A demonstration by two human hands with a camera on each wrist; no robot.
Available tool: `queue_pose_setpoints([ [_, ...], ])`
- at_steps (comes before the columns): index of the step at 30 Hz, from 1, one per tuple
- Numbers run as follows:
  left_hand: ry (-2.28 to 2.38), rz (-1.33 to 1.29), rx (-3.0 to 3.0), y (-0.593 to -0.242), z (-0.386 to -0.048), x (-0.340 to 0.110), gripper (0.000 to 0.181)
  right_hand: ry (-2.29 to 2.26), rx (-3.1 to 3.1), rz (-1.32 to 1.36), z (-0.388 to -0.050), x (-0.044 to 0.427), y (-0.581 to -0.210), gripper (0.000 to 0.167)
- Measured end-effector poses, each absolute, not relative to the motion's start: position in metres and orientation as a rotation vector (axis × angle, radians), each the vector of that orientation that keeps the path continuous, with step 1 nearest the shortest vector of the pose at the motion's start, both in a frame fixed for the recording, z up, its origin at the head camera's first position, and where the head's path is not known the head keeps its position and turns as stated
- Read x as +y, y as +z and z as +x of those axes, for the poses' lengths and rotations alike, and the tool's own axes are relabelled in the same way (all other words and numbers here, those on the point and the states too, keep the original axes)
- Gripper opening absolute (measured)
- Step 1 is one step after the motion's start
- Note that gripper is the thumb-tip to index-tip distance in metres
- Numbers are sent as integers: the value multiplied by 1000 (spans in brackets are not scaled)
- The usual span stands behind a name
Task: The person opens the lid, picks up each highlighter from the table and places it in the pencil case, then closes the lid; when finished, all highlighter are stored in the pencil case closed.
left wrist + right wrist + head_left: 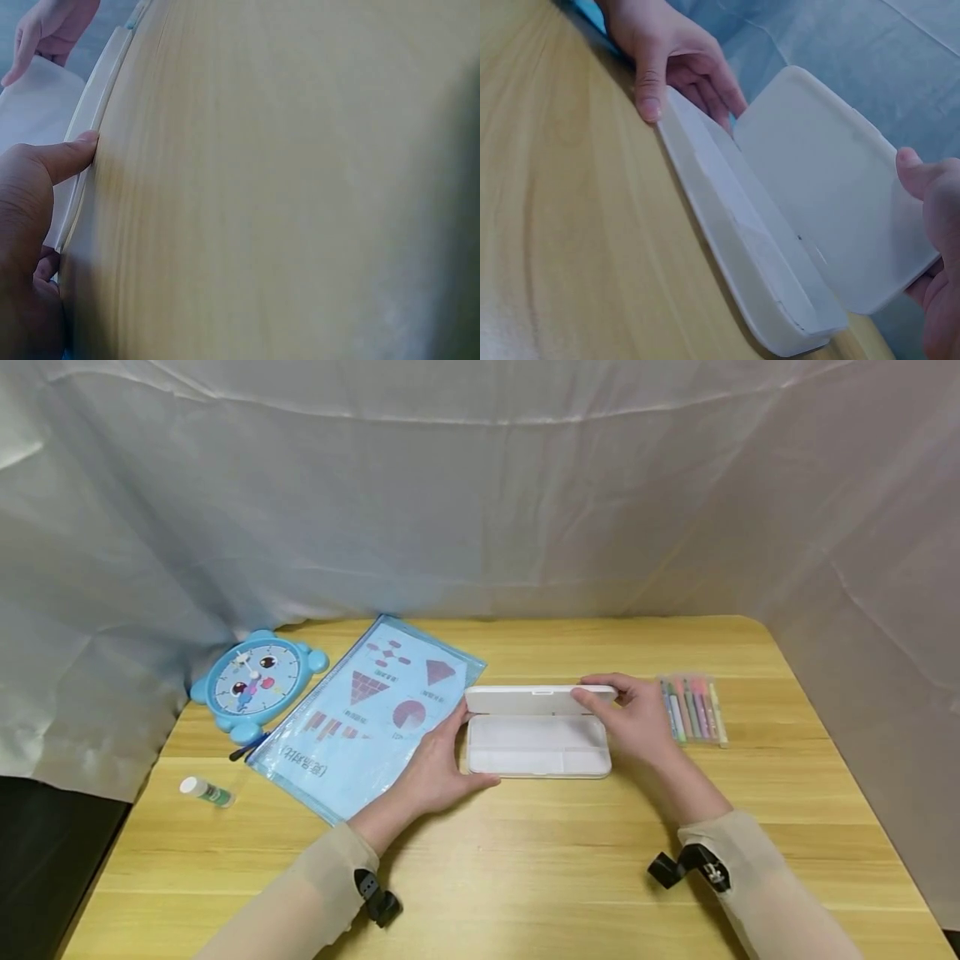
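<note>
A white pencil case [517,732] lies on the table with its lid [817,180] raised on the hinge at the back. Inside, the tray is bare and split by low dividers. My left hand [435,768] grips the left end of the base, thumb on the front edge and fingers around the far side. With the thumb on the inner face and fingers behind, my right hand [637,720] pinches the right end of the lid. The lid partly hides those right fingers.
Just right of the case lies a pack of coloured markers [695,710]. On the left are a blue zip document folder [352,727], a blue cartoon clock [255,681] and a glue stick [207,791]. A grey curtain [480,510] hangs behind the wooden table [540,877].
</note>
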State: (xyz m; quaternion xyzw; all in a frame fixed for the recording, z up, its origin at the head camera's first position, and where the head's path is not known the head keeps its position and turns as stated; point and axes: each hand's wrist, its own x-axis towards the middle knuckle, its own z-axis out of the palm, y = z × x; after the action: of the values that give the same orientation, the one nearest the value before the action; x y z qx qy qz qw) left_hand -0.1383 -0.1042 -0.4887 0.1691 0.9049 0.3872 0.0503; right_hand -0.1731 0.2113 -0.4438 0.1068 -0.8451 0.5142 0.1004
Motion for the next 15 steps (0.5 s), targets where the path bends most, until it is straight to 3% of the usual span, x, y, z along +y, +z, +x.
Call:
queue_pose_setpoints([
  [15,1211,553,2755,-490,-139,-104,133,1609,-2409,239,-179,204,-421,20],
])
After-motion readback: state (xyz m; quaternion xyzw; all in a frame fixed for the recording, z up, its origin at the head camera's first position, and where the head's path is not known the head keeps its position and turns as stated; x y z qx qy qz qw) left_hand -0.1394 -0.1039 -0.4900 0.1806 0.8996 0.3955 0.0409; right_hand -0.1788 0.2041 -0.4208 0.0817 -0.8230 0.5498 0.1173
